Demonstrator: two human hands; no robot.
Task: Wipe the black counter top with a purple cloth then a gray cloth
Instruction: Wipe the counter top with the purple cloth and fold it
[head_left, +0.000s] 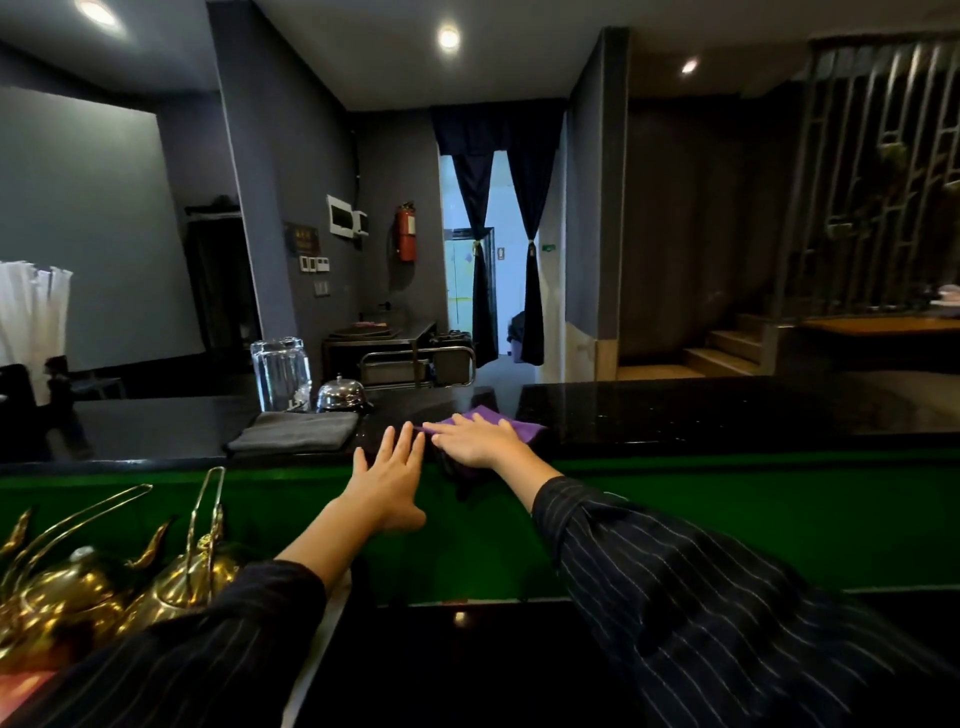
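Striped sleeves (727, 597) reach forward. With fingers straight and spread, the left hand (387, 467) rests on the near edge of the black desk (727, 410). Just beside it, the right hand (475, 439) presses flat on the purple cloth (511, 421). Left of both, the folded gray cloth (296, 431) lies before a bell (340, 395).

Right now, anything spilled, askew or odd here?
No spill or damage. Only oddity: the purple cloth under the right hand droops over the near edge of the black counter top. Gray cloth lies folded by the call bell.
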